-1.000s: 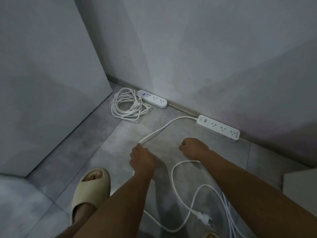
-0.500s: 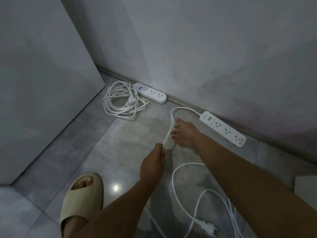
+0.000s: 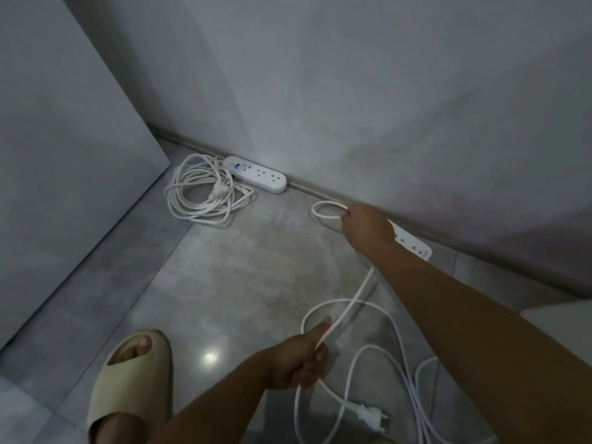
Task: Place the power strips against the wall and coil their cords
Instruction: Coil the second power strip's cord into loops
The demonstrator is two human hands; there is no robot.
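grey tiled floor (image 3: 243, 270) met by pale grey wall (image 3: 352, 91) | white rectangular power strip (image 3: 413, 243) laid against wall | its thin white cord (image 3: 358, 293) pinched by right hand (image 3: 366, 227), gripped in left hand (image 3: 299, 362)

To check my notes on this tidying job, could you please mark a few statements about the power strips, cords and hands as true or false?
1. The far power strip lies against the wall, with a coiled cord beside it. True.
2. The right hand holds nothing. False: it holds a small loop of the loose cord.
3. The left hand has its grip around the loose cord. True.
4. The loose cord's plug sits in the far power strip. False: it lies unplugged on the floor, near the bottom of the view.
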